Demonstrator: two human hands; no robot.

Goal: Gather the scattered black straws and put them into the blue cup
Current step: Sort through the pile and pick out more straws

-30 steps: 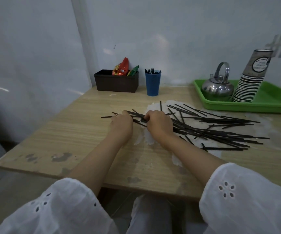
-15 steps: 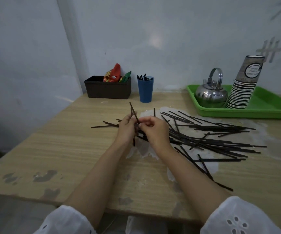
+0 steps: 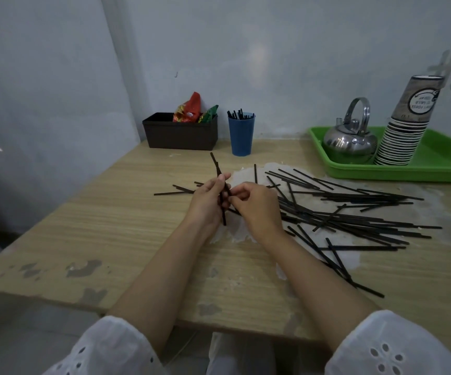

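Most black straws (image 3: 367, 196) lie scattered; blue cup (image 3: 241, 136) stands upright, part-filled.

White eyelet-embroidered sleeves (image 3: 397, 347), bare forearms

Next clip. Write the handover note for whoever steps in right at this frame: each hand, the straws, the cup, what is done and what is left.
Left hand: grips a small bundle of straws, tilted upright above the table.
Right hand: fingers curled against that bundle; whether they pinch it is unclear.
Blue cup: upright at the table's back, beside the dark box.
Done: a batch of straws stands in the cup.
Left: the scattered pile lies right of the hands, a few strays to their left. Gather them all and put them in the cup with the bundle.
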